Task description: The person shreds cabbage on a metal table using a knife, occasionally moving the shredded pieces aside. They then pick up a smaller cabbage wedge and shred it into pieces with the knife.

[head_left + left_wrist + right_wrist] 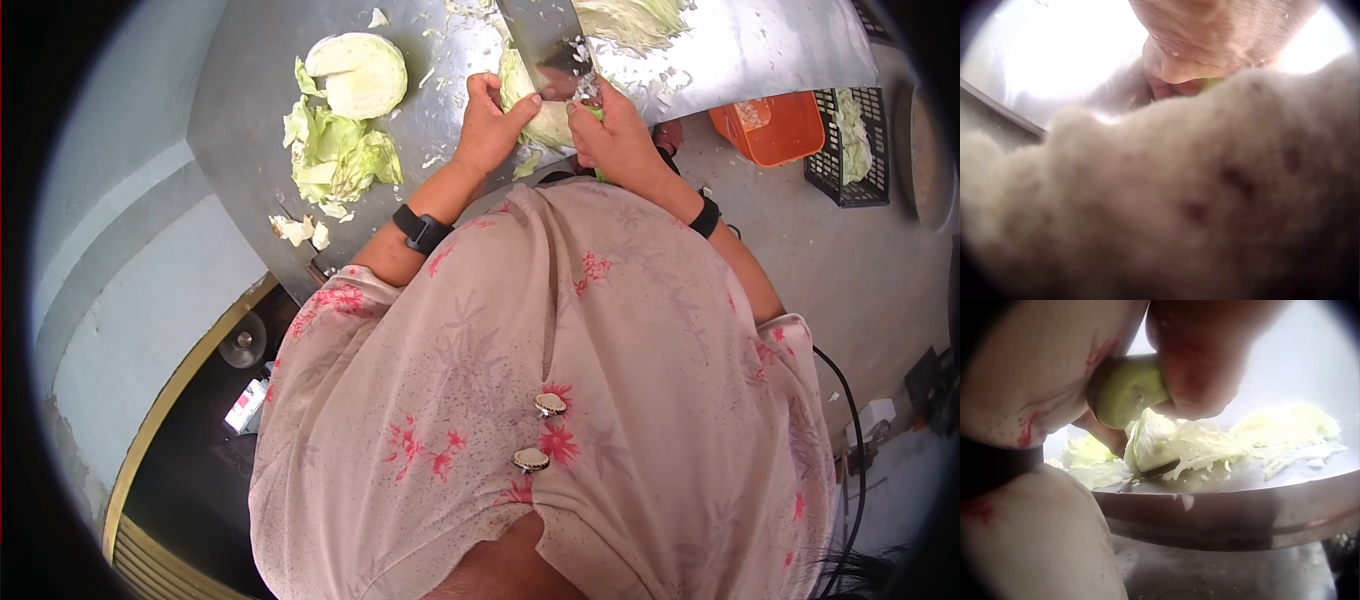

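Observation:
In the head view, my right hand (615,140) grips the green handle of a broad-bladed knife (545,40), its blade angled over the metal tabletop (440,60). The rounded end of that knife handle (1127,394) shows large in the right wrist view. My left hand (490,130) holds a cut piece of cabbage (550,128), thumb close by the blade. Thin shreds trail from the cabbage piece (1150,444) in the right wrist view. Blurred patterned cloth (1179,187) covers most of the left wrist view, with the left hand (1222,37) above it.
A cut cabbage half (365,75) and loose outer leaves (340,160) lie at the left. Shredded cabbage (635,20) is heaped beyond the knife. An orange tub (770,130) and a black crate (850,190) with cabbage stand lower, past the table edge at right.

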`<state>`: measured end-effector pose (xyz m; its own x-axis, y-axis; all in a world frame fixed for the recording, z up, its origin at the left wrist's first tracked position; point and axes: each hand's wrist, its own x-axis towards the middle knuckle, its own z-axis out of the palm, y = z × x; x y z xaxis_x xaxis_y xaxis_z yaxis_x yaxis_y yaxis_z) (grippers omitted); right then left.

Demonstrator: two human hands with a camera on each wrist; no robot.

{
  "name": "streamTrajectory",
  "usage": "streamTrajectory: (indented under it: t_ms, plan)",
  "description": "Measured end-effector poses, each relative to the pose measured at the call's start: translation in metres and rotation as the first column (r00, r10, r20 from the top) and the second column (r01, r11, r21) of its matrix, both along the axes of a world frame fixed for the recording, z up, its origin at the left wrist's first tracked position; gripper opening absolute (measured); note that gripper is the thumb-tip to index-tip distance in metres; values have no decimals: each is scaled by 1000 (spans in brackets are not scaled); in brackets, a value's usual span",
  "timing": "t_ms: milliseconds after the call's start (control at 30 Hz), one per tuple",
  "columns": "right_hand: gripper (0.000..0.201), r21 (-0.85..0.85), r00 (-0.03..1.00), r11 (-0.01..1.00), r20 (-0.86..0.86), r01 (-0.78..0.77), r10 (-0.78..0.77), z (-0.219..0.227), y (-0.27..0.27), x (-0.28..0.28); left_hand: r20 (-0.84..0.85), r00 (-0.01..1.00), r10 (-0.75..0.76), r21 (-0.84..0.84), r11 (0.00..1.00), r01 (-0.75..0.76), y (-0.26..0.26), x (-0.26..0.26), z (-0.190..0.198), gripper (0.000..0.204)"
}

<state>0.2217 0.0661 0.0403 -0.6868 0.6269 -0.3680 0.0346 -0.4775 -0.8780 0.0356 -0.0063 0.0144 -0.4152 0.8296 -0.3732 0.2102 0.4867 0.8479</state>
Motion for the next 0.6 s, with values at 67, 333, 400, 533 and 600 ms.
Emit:
streamTrajectory:
  t_ms: [67, 333, 400, 533, 600]
  plan:
    - [33, -22, 1000, 1000, -2, 7, -7, -2, 2, -1, -11, 1000, 1, 25, 1000, 0, -1, 0, -1, 59]
    - [15, -178, 995, 983, -81, 38, -53, 9, 1, -5, -17, 1000, -11, 25, 1000, 12, 2, 3, 12, 60]
    - [8, -188, 995, 982, -89, 34, -51, 10, 1, -6, -35, 999, -33, 25, 999, 33, 2, 2, 13, 59]
    - [8, -139, 997, 990, -63, 30, -39, 7, 0, -7, -58, 997, -52, 21, 998, 53, 2, 0, 10, 59]
    - [15, -71, 999, 997, -35, 24, -27, 2, 0, -7, -88, 994, -61, 30, 998, 64, 2, -1, 7, 59]
